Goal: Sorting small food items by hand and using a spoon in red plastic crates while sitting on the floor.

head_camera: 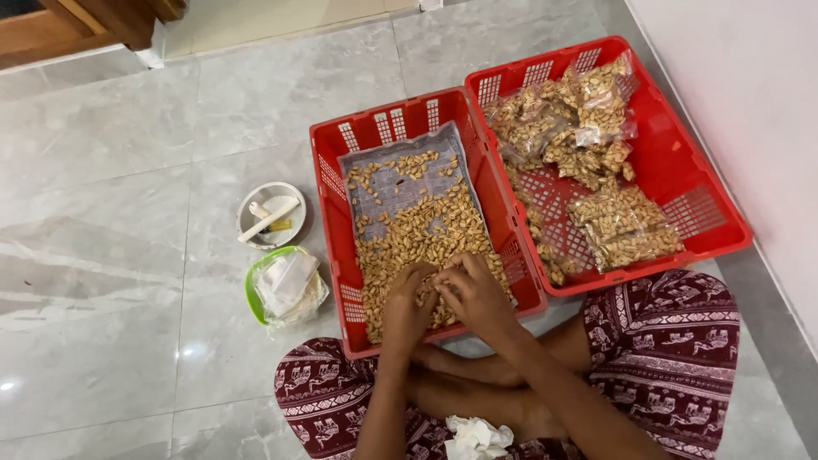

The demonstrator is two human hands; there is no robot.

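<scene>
- Wooden furniture [77, 25]: upper left corner of the frame, on the grey tiled floor [102, 255].
- White dish [271, 213]: left of centre, on the floor; holds a pale stick-like item and a small yellow piece.
- Green bowl [252, 285]: just below the dish, nearly touching it; stuffed with clear plastic bags [290, 285].
- Left crate [328, 183]: red, perforated, centre of the frame; lined with a grey sheet [400, 183].
- Nuts [426, 234]: loose, pale brown, spread over the sheet, thin toward the top, heaped toward the lower end.
- Left hand [407, 311]: lower centre, palm down, fingers curled into the heap at the crate's near end; whether it grips any nuts cannot be told.
- Right hand [473, 294]: just right of the left hand and touching it, fingers bent down on the same heap; its grasp likewise cannot be told.
- Tissue [473, 439]: white, crumpled, bottom centre, in the lap between the forearms.
- Right crate [690, 162]: red, upper right, edge to edge with the left crate.
- Packets [596, 179]: clear bags filled with nuts, piled in the right crate, well apart from both hands.
- Trousers [673, 332]: maroon, white pattern, lower right and lower centre; legs crossed.
- Wall [741, 85]: pale, right edge.
</scene>
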